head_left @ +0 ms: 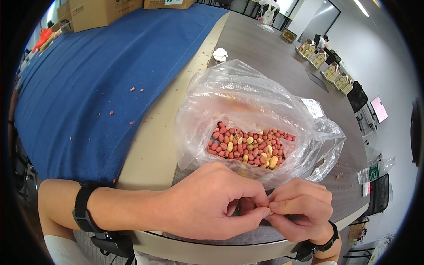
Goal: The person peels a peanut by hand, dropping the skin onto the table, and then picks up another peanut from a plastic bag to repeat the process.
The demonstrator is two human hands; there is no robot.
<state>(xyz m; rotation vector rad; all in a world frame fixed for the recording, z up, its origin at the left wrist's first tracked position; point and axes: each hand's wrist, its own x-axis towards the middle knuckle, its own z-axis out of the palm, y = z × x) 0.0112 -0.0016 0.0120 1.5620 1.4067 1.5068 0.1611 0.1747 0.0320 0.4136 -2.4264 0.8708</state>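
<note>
An open clear plastic bag (247, 95) lies on the table, holding a heap of red-skinned and pale peeled peanuts (249, 148). Just in front of it, at the table's near edge, my left hand (212, 201) and my right hand (302, 207) meet fingertip to fingertip. Both pinch one small peanut (268, 213) between thumbs and forefingers; it is mostly hidden by the fingers. Each wrist wears a black band.
A blue cloth (97, 84) covers the left of the grey table (274, 57), dotted with red skin flakes. Cardboard boxes (99, 12) stand at the far left, a crumpled white scrap (220, 54) behind the bag, small boxes (320, 57) and a person far right.
</note>
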